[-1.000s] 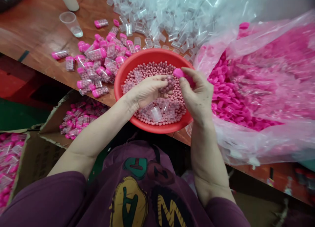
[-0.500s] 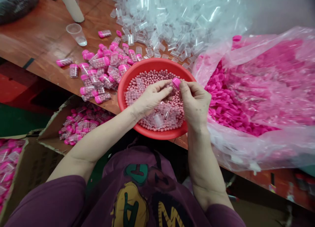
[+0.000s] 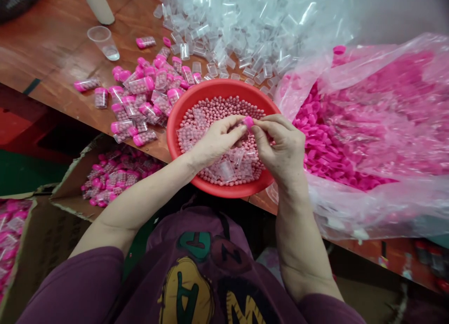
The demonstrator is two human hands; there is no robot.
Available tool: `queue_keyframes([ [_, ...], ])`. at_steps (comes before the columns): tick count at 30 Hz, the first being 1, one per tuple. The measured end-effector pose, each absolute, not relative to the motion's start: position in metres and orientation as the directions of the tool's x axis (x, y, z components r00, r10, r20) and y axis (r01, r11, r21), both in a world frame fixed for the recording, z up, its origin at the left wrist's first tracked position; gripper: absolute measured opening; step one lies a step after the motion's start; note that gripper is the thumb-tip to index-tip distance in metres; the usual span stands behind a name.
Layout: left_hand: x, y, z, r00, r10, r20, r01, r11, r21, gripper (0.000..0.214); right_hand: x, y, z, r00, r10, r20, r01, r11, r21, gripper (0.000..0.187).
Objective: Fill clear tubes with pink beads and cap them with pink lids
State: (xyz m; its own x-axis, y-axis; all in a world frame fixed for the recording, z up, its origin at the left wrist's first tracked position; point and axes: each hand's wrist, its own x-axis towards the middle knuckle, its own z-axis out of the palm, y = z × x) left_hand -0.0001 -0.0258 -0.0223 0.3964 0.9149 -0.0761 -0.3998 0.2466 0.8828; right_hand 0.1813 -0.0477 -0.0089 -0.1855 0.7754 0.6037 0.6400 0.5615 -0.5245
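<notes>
Lightly pinched, the small pink plastic cap (image 3: pixel 248 122) looks stiff, light and slick, best taken by its rim. It sits above the pink beads (image 3: pixel 217 109) in a red plastic basin (image 3: pixel 171 136), between the left hand (image 3: pixel 217 139) and the right hand (image 3: pixel 282 151), fingers narrowly closed on it, wrists angled inward.

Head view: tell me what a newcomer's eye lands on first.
The red plastic basin of pink beads sits mid-view, a small pink cap between the left hand and right hand above it. A clear bag of pink caps lies right; clear plastic vials heap behind.
</notes>
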Motion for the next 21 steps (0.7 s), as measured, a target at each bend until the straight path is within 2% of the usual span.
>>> queue_keyframes([
  [4, -0.002, -0.027, -0.021, 0.406, 0.913, -0.052, -0.333, 0.2, 0.921, 0.022, 0.195, -0.051, -0.003, -0.264, 0.783, 0.563, 0.648, 0.576, -0.498, 0.024],
  [7, -0.002, -0.029, -0.017, 0.465, 0.883, -0.063, -0.353, 0.25, 0.901, 0.019, 0.19, -0.05, -0.008, -0.105, 0.84, 0.533, 0.567, 0.491, -0.661, 0.043],
  [10, -0.001, -0.031, -0.013, 0.549, 0.832, -0.079, -0.287, 0.276, 0.917, 0.018, 0.176, -0.04, -0.021, 0.065, 0.935, 0.348, 0.422, 0.29, -0.859, 0.07],
  [14, 0.001, -0.033, -0.011, 0.549, 0.828, -0.114, -0.172, 0.245, 0.954, 0.023, 0.169, -0.022, -0.036, -0.105, 0.988, 0.112, 0.223, 0.134, -0.966, 0.088],
  [17, 0.002, -0.032, -0.014, 0.54, 0.83, -0.14, -0.103, 0.23, 0.968, 0.026, 0.173, -0.018, -0.039, -0.224, 0.974, 0.03, 0.238, 0.085, -0.967, 0.086],
  [21, 0.006, -0.033, -0.017, 0.513, 0.85, -0.116, -0.115, 0.202, 0.973, 0.032, 0.172, -0.015, -0.043, -0.217, 0.976, 0.033, 0.406, 0.121, -0.906, 0.073],
])
